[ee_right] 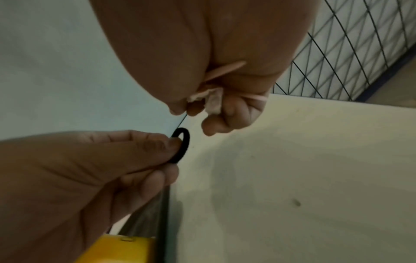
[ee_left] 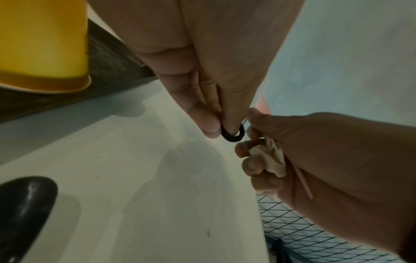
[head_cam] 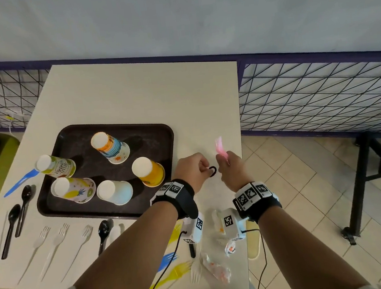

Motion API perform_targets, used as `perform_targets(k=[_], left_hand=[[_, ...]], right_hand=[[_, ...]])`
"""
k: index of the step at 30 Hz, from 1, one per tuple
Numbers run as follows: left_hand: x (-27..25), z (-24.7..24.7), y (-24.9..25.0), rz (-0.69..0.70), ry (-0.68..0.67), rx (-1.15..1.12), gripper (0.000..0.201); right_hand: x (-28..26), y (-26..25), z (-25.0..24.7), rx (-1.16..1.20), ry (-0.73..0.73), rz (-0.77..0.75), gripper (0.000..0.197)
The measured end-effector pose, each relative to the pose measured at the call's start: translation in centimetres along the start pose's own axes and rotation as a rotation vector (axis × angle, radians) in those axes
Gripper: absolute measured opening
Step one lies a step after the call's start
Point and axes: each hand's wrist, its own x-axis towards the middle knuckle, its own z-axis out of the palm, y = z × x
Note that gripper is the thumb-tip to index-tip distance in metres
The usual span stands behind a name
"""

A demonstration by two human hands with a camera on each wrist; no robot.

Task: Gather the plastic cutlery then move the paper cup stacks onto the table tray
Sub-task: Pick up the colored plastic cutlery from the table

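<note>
Several upturned paper cups, among them an orange cup (head_cam: 149,171) (ee_left: 42,44), stand on the dark tray (head_cam: 51,211). Just right of the tray, my left hand (head_cam: 207,169) (ee_left: 216,124) (ee_right: 171,144) pinches a small black elastic band (head_cam: 212,171) (ee_left: 233,133) (ee_right: 182,146). My right hand (head_cam: 222,162) (ee_left: 258,147) (ee_right: 202,110) is right beside it. It grips pink plastic cutlery (head_cam: 220,147) (ee_right: 227,69) and a crumpled white wrapper (ee_left: 270,156). A thin dark strand runs from the band to its fingertips.
Black spoons (head_cam: 11,229), white forks (head_cam: 55,246) and a blue knife (head_cam: 21,181) lie left of and in front of the tray. Yellow forks (head_cam: 174,271), a blue fork (head_cam: 167,259) and wrappers (head_cam: 216,268) lie near the front edge. A wire fence (head_cam: 320,99) stands behind.
</note>
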Motion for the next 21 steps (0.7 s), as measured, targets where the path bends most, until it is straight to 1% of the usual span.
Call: perform_targets(k=[1, 2, 5, 8, 10, 12, 15, 16, 18, 21], left_hand=[[-0.6, -0.2, 0.3, 0.011, 0.011, -0.025, 0.018], [-1.3, -0.4, 0.6, 0.02, 0.019, -0.044, 0.016], [-3.2, -1.0, 1.5, 0.03, 0.021, -0.084, 0.013], [-4.6, -1.5, 2.2, 0.051, 0.059, -0.056, 0.013], [-5.7, -1.8, 2.4, 0.063, 0.081, -0.055, 0.014], [-6.8, -2.0, 2.0, 0.055, 0.048, -0.135, 0.018], [-8.4, -2.4, 0.6, 0.023, -0.034, -0.349, 0.033], [-9.0, -2.6, -0.1, 0.017, -0.041, -0.376, 0.036], [-10.0, -3.1, -1.5, 0.005, -0.036, -0.367, 0.038], [-11.7, -3.4, -3.8, -0.012, -0.004, -0.302, 0.029]], right_hand=[[-0.6, -0.1, -0.1, 0.049, -0.003, -0.005, 0.039], [-1.3, -0.4, -0.1, 0.099, -0.004, -0.006, 0.043], [-3.3, -1.3, -0.1, 0.255, -0.021, 0.02, 0.063], [-5.2, -2.2, -0.1, 0.281, -0.062, -0.005, 0.065], [-6.5, -2.2, 0.2, 0.254, -0.077, -0.059, 0.06], [-7.5, -1.9, 0.7, 0.264, -0.069, -0.094, 0.049], [-8.5, -1.3, 1.1, 0.275, -0.028, -0.061, 0.03], [-8.9, -1.0, 1.2, 0.315, -0.016, -0.034, 0.025], [-9.7, -0.2, 1.4, 0.398, 0.003, 0.019, 0.019], [-11.1, 1.1, 1.1, 0.416, 0.004, 0.049, 0.017]])
